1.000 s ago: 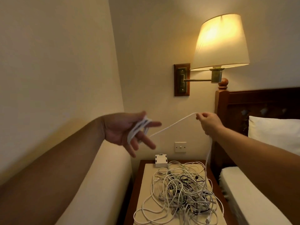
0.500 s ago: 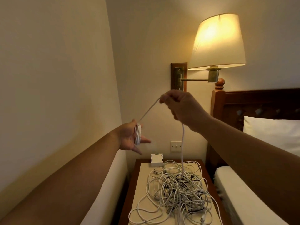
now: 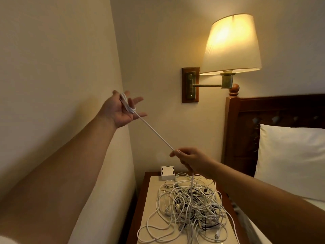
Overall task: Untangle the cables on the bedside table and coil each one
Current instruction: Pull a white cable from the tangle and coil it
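A white cable (image 3: 154,132) runs taut between my two hands. Raised at the left, my left hand (image 3: 121,112) has its fingers spread straight, and several loops of that cable (image 3: 125,103) are wound around them. Lower down, above the table's back edge, my right hand (image 3: 192,159) pinches the same cable between thumb and fingertips. From there the cable drops into a tangled pile of white and black cables (image 3: 190,206) on the bedside table (image 3: 152,191).
A small white box (image 3: 168,172) sits at the table's back edge. A lit wall lamp (image 3: 232,44) hangs above. The dark wooden headboard (image 3: 246,129), a white pillow (image 3: 290,161) and the bed lie to the right; a pale mattress (image 3: 109,191) flanks the left.
My right hand has swung down from high beside the lamp bracket to just above the table, pulling the cable taut. My left hand has risen, with another loop round its fingers.
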